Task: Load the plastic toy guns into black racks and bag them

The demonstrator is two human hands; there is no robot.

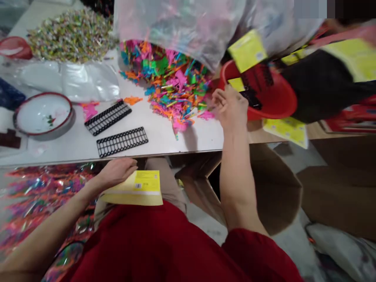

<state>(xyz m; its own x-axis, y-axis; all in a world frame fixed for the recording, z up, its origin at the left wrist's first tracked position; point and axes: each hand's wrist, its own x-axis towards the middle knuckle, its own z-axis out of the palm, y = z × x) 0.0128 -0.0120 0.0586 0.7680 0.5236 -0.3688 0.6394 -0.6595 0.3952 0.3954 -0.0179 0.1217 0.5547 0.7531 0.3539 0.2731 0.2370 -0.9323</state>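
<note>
My left hand [117, 172] is near the table's front edge, above my lap. Its fingers are closed on a yellow printed card [147, 181] with a barcode, which extends to the right over my legs. My right hand [230, 103] is at the near left rim of a red bucket [277, 100], fingers curled in; what they hold, if anything, I cannot make out. Inside the bucket are black strips [252, 98], with a small yellow piece [236, 84] just behind my hand. Two black grid-like racks [122, 141] lie on the table to the left.
A heap of colourful plastic toys [173, 86] spills from a clear bag [176, 23]. Further left are an enamel bowl [44, 115], clear plastic bags [79, 80] and a pile of small wrapped pieces [72, 35]. Open cardboard boxes [273, 184] stand below the table at right.
</note>
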